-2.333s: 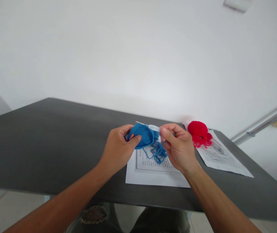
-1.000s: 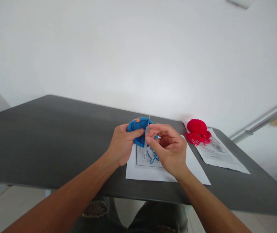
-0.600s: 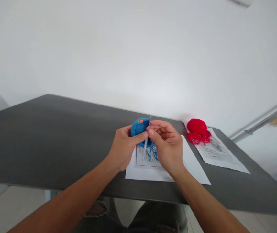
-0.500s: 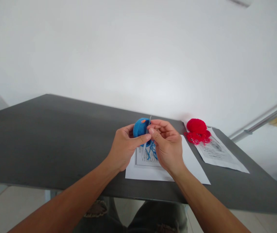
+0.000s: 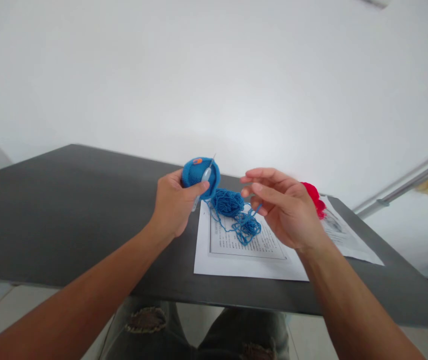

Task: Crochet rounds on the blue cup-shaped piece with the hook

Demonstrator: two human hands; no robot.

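Observation:
My left hand (image 5: 172, 202) is closed on a round blue crochet piece (image 5: 198, 174) with an orange marker, raised above the table. A crochet hook (image 5: 205, 179) with a pale handle is pinned against the piece under my left thumb. My right hand (image 5: 283, 205) hovers to the right with fingers stretched out; a blue strand (image 5: 256, 210) runs over one finger. A blue yarn ball (image 5: 229, 201) and a loose blue tangle (image 5: 247, 227) lie on a printed sheet (image 5: 236, 252).
A dark grey table (image 5: 67, 210) stands against a white wall. Red yarn (image 5: 315, 200) sits on a second printed sheet (image 5: 345, 237) at the right, partly hidden by my right hand. A metal rail (image 5: 405, 187) runs at far right. My knees show below the table edge.
My right hand let go of the hook and moved right, opening. My left hand lifted the blue piece with the hook up and left, uncovering the blue yarn ball.

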